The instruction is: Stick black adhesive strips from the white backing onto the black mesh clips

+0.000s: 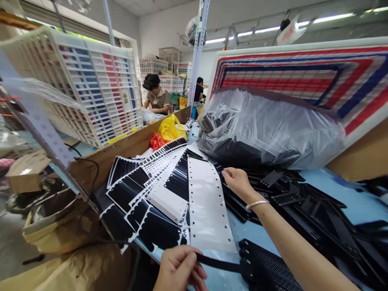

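Note:
My left hand [180, 268] is at the bottom edge, its fingers pinched on the end of a thin black strip [220, 264] that runs right toward a black perforated plastic part [269, 268]. My right hand [238, 182], with a bracelet at the wrist, reaches forward over the bench. Its fingers are curled beside the right edge of a long white backing sheet with punched holes [207, 206]. What the fingers hold, if anything, is hidden. Fanned sheets of black stickers on white backing [145, 190] lie left of that sheet.
A clear bag full of black parts [266, 129] fills the back of the blue bench, with loose black plastic pieces [318, 210] at right. White crates [91, 89] stand left, a striped panel [303, 76] behind. Two people sit at a far table [157, 97].

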Available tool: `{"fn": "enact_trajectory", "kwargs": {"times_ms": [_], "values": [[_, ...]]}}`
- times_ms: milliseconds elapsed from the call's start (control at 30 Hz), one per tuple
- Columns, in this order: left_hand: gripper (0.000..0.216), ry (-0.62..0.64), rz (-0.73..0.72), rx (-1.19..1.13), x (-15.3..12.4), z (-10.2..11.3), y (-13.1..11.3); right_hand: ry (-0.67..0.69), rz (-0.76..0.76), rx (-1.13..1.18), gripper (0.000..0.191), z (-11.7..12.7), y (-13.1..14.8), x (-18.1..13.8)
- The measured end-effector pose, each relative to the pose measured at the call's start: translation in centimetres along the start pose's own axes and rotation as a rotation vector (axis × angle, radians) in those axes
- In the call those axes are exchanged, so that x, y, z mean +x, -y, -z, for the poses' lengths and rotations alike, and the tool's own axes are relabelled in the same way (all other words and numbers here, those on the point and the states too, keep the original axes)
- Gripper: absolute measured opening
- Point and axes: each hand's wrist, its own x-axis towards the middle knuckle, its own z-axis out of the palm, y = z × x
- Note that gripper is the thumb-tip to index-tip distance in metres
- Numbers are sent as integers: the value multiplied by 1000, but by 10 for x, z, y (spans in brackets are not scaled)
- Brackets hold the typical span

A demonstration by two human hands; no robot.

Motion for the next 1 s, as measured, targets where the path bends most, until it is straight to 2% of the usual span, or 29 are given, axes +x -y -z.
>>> {"fn": "enact_trajectory", "kwargs": {"times_ms": [100,233,367,433,533,700,867,933,1000], "values": [[49,53,-4,-1,7,-19,-7,100,-9,-11,31,32,-12,-71],[48,174,-49,144,17,-45,-2,272,-103,62,38,68,-13,-171],[47,344,-62,320,18,-71,16,352,-269,206,47,93,-14,-235],[44,407,-92,414,16,-81,26,338,-284,243,48,101,-20,-252],[36,451,-170,545,14,-92,38,305,-223,236,46,110,-34,-267],[26,501,-361,713,8,-95,50,271,-142,193,29,114,-57,-281],[24,556,-548,917,6,-80,57,182,-233,40,13,123,-73,-300],[38,556,-585,994,9,-68,62,113,-245,6,15,131,-81,-306],[41,551,-663,1078,13,-57,67,50,-244,26,22,136,-93,-309]]}}
